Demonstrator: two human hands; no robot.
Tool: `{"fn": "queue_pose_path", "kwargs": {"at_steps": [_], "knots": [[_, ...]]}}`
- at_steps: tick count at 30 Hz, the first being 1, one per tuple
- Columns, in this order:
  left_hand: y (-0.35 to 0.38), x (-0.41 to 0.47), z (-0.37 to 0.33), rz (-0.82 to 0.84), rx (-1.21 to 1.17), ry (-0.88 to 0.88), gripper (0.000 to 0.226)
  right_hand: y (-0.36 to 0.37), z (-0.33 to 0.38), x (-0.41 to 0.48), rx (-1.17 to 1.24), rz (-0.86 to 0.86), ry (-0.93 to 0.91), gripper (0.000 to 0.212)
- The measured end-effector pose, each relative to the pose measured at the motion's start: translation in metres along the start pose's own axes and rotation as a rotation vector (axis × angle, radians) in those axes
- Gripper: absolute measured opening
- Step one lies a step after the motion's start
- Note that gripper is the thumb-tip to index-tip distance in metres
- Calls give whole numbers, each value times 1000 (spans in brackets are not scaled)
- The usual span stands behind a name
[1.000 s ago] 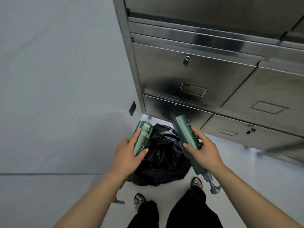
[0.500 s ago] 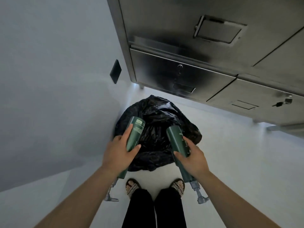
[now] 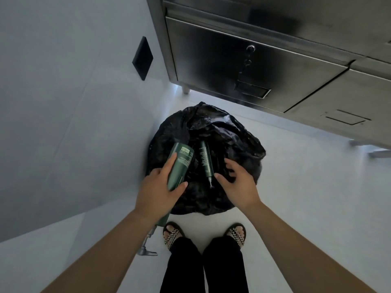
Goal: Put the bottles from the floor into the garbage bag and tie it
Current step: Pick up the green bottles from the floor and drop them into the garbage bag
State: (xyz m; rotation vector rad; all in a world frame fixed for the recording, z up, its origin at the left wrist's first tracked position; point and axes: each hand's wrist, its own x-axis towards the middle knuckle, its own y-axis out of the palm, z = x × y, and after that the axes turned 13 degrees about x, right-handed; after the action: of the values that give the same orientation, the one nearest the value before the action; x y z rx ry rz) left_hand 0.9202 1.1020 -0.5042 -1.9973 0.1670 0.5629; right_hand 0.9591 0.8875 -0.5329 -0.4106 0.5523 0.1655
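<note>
1. Since half a second ago, when each hand held a green bottle above the bag, the right hand (image 3: 237, 185) has let its bottle go; it hangs over the garbage bag (image 3: 239, 140) with fingers spread and loosely bent, holding nothing.
2. That released bottle (image 3: 205, 161) now lies inside the bag's open mouth, dark against the black plastic, pump end towards the person; whether it has settled or is yet falling I cannot tell.
3. The left hand (image 3: 156, 187) grips the other bottle (image 3: 181, 163) round its body, thumb on one side and fingers on the other; the bottle is tilted, base over the near-left rim of the bag, with its pump head (image 3: 148, 247) sticking out below the wrist, outside the bag.
4. As I judge it, one bottle is in and one is left to drop; after that the tying remains, for the bag's mouth is open and untied.
5. The bag sits on a pale, smooth floor (image 3: 306, 176), in the corner between a plain light wall (image 3: 63, 102) at left and a stainless-steel cabinet (image 3: 264, 66) on short legs behind; a small black plate (image 3: 142, 58) is fixed to the wall.
6. The person stands just beside the bag in checkered sandals (image 3: 172, 234) and black trousers.
</note>
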Motion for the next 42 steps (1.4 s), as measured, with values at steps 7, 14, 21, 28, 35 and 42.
{"fn": "queue_pose_path", "kwargs": {"at_steps": [7, 14, 21, 28, 35, 42], "knots": [[-12, -10, -22, 35, -38, 61, 83, -15, 21, -30, 149, -3, 23, 52], [-28, -16, -43, 63, -82, 210, 84, -26, 52, -35, 233, -7, -24, 49], [-38, -23, -72, 62, -72, 343, 86, -23, 75, -29, 507, -6, -3, 45], [-46, -26, -69, 60, -99, 376, 84, -23, 80, -34, 653, -31, -103, 45], [-42, -28, -35, 79, -44, 239, 77, -25, 60, -41, 360, -30, -128, 47], [-35, -26, -20, 131, -2, 146, 67, -10, 40, -34, 262, -56, -46, 43]]}}
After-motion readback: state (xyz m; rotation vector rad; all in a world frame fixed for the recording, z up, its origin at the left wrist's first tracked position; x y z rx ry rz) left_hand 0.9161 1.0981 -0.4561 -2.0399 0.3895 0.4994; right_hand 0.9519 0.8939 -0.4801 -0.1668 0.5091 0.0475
